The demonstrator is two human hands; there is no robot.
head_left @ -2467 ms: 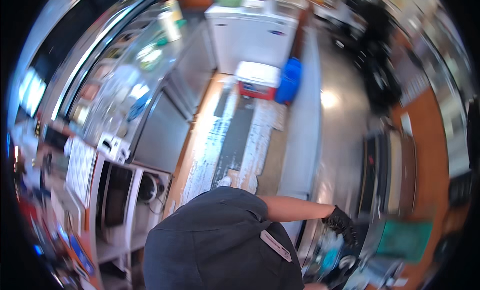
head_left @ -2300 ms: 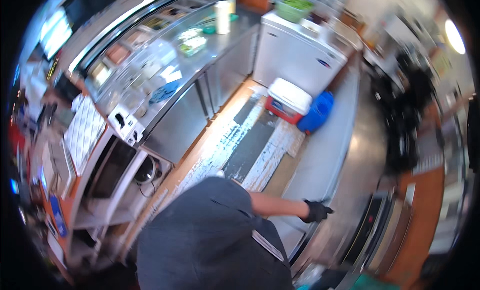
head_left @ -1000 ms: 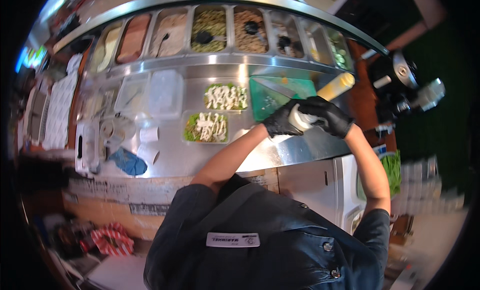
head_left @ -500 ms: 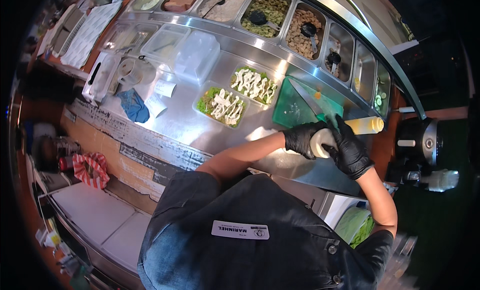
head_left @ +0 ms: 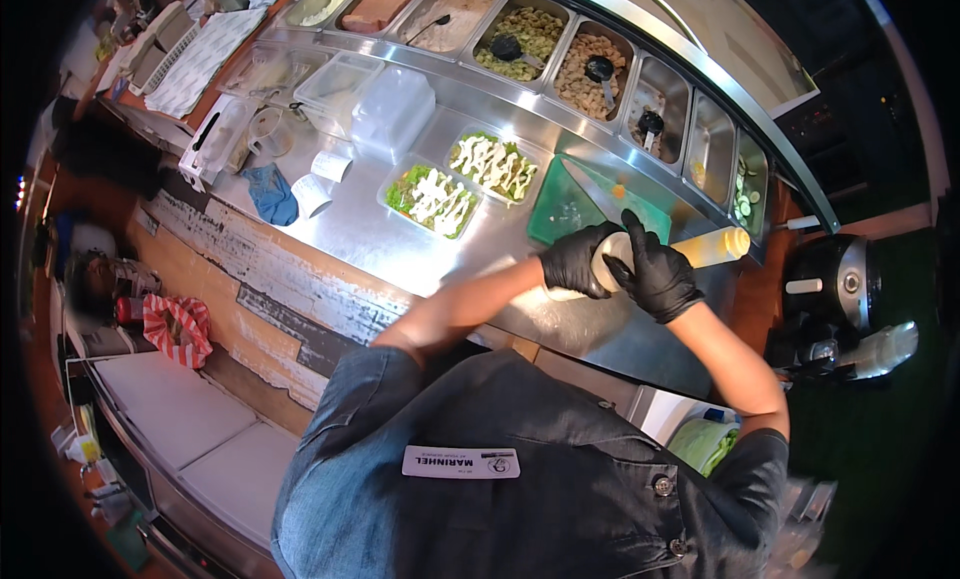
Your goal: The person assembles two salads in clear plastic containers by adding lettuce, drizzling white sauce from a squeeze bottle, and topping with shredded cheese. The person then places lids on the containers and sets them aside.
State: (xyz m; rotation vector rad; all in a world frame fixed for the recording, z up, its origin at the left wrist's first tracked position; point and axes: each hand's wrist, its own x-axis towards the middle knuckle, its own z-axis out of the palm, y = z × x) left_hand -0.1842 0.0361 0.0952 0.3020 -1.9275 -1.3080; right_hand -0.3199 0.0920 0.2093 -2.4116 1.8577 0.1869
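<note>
My left hand (head_left: 580,260), in a black glove, is wrapped round a white squeeze bottle (head_left: 611,261). The bottle is tilted, its round end toward my right hand (head_left: 655,272), also black-gloved, whose fingers close against it; part of the bottle is hidden by both hands. Just past them lies a green cutting board (head_left: 565,204) with a knife (head_left: 592,187) on it. To the left, two clear containers hold salads, a nearer salad (head_left: 432,201) and a farther salad (head_left: 493,167), both striped with white sauce. Beside my right hand is a yellow squeeze bottle (head_left: 715,247).
Metal food pans line the back, among them a chopped green filling (head_left: 530,39) and diced meat (head_left: 590,74). At left sit stacked clear containers (head_left: 393,114), a blue cloth (head_left: 270,194) and paper slips (head_left: 312,194). A black appliance (head_left: 835,279) stands at right.
The whole view has shifted a little, so the counter and hands appear farther left. Both hands stay at the white bottle, and my right hand's fingers have shifted on its round end.
</note>
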